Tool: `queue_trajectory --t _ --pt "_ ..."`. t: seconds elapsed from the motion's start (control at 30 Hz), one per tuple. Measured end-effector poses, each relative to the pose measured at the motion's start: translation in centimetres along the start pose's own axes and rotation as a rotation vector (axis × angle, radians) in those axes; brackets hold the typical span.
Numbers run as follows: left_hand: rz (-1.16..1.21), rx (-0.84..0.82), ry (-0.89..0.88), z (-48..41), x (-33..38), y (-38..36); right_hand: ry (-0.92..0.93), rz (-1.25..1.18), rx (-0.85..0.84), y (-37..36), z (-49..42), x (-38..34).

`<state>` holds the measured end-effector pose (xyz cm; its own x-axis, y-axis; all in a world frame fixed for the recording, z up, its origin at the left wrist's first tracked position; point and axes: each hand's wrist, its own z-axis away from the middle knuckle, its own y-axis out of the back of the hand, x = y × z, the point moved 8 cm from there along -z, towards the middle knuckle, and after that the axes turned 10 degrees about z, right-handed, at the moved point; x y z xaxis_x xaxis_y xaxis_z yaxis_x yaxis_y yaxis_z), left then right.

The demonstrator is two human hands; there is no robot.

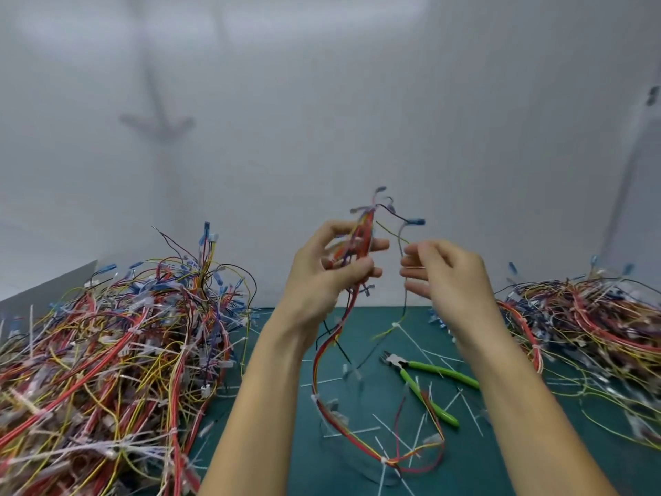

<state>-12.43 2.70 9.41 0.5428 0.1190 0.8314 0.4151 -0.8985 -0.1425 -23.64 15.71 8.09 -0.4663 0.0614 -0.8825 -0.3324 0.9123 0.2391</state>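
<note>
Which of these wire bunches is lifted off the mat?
The slim wire harness in the middle: the left hand grips it upright, its tail looping down to the green mat. The big left pile and right pile simply lie there.

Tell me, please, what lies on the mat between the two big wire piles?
In the head view: green-handled cutters, loose white cable-tie offcuts, and the hanging loop of the harness that the left hand grips.

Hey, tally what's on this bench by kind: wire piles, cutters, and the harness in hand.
Wire piles: 2, left pile and right pile
Green-handled cutters: 1
Held wire harness: 1, gripped by left hand, right hand pinching a strand
Total: 4, leaving out the loose cable ties, too many to count
</note>
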Motion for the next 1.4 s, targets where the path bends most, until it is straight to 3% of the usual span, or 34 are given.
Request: queue_trajectory --t 0.1,0.17,0.27,0.53,0.63,0.7,0.8,0.93,1.17,1.23,1.4 --pt "-0.122 -0.087 0.041 0.7 -0.8 -1.1 -0.073 -0.250 -0.135 -1.1 0.2 -0.1" --pt "-0.218 -0.131 0.059 0.8 -1.2 -1.7 -0.033 -0.267 -0.182 -1.4 0.5 -0.6" --pt "-0.376 -0.166 0.083 1.0 -1.5 -2.0 0.070 -0.171 -0.097 -0.8 0.6 -1.4" --pt "-0.597 -0.188 0.106 1.1 0.4 -1.5 0.117 -0.304 -0.100 -0.6 0.8 -2.3" --pt "-0.585 0.010 -0.013 0.8 3.0 -0.2 0.194 -0.262 -0.110 -0.5 1.1 -3.3" --pt "-0.584 0.055 -0.062 0.8 4.1 0.0 0.252 -0.222 -0.124 -0.7 1.5 -4.0" --pt "-0.533 0.028 0.017 0.9 3.5 -0.2 0.314 -0.161 -0.146 -1.2 1.9 -4.7" --pt "-0.269 0.096 0.074 1.2 3.0 0.4 0.299 -0.176 -0.207 -1.4 1.9 -4.7" --pt "-0.180 0.184 0.115 1.1 2.3 1.7 0.325 0.045 -0.350 -2.0 2.2 -4.5" --pt "-0.106 0.216 0.126 1.2 2.2 2.3 0.331 0.037 -0.309 -1.6 2.2 -4.7" --pt "0.043 0.257 0.109 1.3 2.8 3.4 0.256 -0.030 0.049 2.0 1.0 -3.9"
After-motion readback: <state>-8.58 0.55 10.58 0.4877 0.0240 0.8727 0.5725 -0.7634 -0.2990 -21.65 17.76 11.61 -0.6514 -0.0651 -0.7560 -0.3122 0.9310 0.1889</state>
